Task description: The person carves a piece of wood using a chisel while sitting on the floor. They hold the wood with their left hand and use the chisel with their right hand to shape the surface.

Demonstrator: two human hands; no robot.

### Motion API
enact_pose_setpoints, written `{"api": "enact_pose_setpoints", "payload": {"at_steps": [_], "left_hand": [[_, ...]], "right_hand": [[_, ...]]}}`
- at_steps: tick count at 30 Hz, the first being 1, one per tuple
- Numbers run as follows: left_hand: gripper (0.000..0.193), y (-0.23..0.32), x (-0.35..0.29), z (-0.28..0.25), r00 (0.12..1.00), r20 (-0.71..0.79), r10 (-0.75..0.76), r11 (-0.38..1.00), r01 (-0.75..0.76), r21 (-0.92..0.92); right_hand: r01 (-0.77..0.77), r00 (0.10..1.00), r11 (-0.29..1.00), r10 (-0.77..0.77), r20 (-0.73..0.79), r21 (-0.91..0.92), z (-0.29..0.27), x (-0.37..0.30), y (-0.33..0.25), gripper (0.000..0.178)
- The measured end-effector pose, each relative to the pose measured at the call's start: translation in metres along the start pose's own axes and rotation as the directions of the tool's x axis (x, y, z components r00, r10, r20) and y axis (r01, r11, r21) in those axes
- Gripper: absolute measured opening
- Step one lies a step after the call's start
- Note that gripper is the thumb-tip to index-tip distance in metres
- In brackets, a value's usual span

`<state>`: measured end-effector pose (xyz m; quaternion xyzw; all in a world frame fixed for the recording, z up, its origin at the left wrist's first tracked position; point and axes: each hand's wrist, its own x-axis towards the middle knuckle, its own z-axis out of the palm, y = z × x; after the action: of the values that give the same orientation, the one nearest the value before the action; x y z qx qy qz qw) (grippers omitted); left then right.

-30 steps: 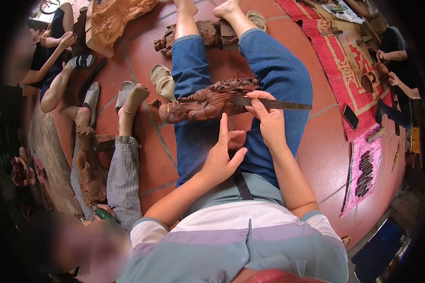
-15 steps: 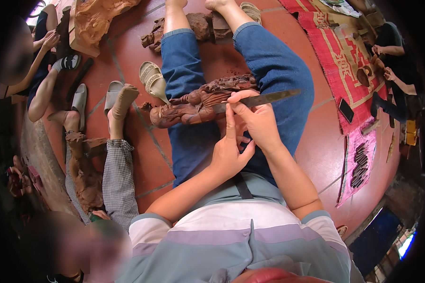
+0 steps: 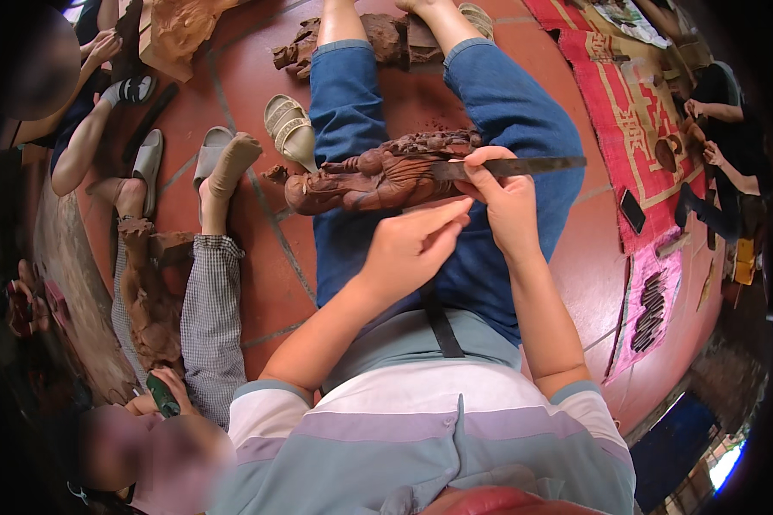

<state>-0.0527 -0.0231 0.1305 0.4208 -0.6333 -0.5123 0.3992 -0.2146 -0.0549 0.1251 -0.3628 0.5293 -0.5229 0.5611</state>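
Note:
A reddish-brown carved wooden figure (image 3: 386, 176) lies crosswise over my thighs, its rounded end toward the left. My right hand (image 3: 508, 193) grips a long, flat, dark metal tool (image 3: 548, 165), like a file or blade, thumb on top. The tool's left end lies over the figure's right part, while the other end sticks out past my hand above my right thigh. My left hand (image 3: 410, 245) is just below the figure, forefinger stretched toward my right hand, thumb slightly apart, with nothing visible in it. Whether its fingertips touch the wood, I cannot tell.
Another dark carving (image 3: 386, 43) lies behind my shins, a beige sandal (image 3: 290, 129) left of my leg. A seated person in checked trousers (image 3: 210, 300) has a wooden piece (image 3: 150, 318). Rightward are a red mat (image 3: 605, 112), a phone (image 3: 632, 211) and a pink cloth (image 3: 640, 335) bearing several dark tools.
My left forefinger has left the tool and come down beside the figure. My right hand and the tool have shifted right, the tool now nearly level. The whole view has shifted slightly.

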Motion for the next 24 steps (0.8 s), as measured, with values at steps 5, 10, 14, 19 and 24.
{"api": "enact_pose_setpoints", "payload": {"at_steps": [5, 10, 14, 19, 24], "left_hand": [[0.031, -0.011, 0.008, -0.09, 0.705, -0.548, 0.45, 0.727, 0.067, 0.683], [0.02, -0.067, -0.001, -0.092, 0.809, -0.509, 0.294, 0.745, 0.14, 0.652], [0.011, -0.067, 0.017, -0.093, 0.823, -0.465, 0.326, 0.709, 0.113, 0.697], [0.013, -0.069, 0.011, -0.095, 0.854, -0.382, 0.353, 0.659, 0.063, 0.749], [0.012, -0.055, 0.0, -0.082, 0.872, -0.353, 0.34, 0.62, 0.074, 0.781]], "right_hand": [[0.008, 0.996, 1.0, -0.006, -0.094, 0.02, -0.02, -0.017, -0.028, 0.018], [-0.035, 0.995, 0.996, 0.042, -0.086, 0.08, -0.014, -0.029, -0.024, 0.018], [-0.058, 0.997, 0.985, 0.066, -0.043, 0.16, -0.016, -0.036, -0.003, 0.013], [-0.111, 0.991, 0.976, 0.123, -0.051, 0.189, -0.021, -0.035, -0.002, 0.01], [-0.034, 0.997, 0.998, 0.038, -0.074, 0.054, -0.046, -0.038, 0.025, 0.007]]}}
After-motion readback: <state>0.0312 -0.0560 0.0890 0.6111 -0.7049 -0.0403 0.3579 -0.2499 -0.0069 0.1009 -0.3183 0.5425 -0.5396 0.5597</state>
